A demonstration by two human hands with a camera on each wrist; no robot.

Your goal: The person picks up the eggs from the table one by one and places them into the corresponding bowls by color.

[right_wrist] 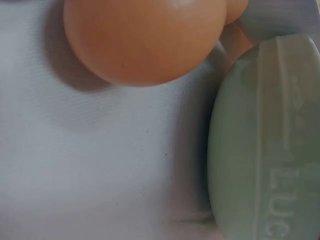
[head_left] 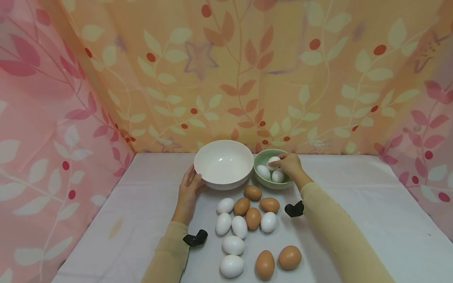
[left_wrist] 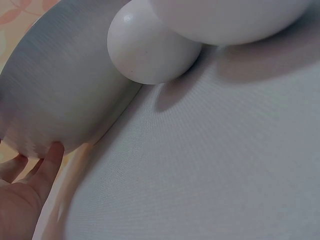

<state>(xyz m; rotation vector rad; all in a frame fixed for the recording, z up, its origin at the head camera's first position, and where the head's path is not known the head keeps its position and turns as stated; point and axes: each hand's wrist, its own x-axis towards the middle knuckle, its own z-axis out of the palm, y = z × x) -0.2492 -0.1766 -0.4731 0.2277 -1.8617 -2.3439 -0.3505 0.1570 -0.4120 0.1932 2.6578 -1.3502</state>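
The right hand (head_left: 293, 165) is over the green bowl (head_left: 262, 158), and its fingers and thumb pinch one white egg (head_left: 273, 162) inside the rim. Two other white eggs (head_left: 263, 172) lie in this bowl, below the pinched one. The green bowl stands on the desk (head_left: 148, 220), at the back; in the right wrist view its outer wall carries raised letters, of which "LUC" can be read.

Just beside it, on its left, stands the larger white bowl (head_left: 226, 167). The left hand (head_left: 189, 190) is at the left side of the white bowl; its fingers are relaxed and touch the outer wall, without curling round it.

In front of the two bowls there is a loose group of four brown eggs (head_left: 253, 218) and four further white eggs (head_left: 223, 224). The rearmost brown one is near both bowls. Closer to the person, two more white eggs (head_left: 231, 266) lie one before the other, and to the right of them two more brown eggs (head_left: 264, 265) lie apart from the group.

Both sleeves (head_left: 332, 224) are beige, and a small black device (head_left: 196, 238) sits at each wrist. A patterned curtain (head_left: 226, 78) with leaves and red dots hangs behind the desk.
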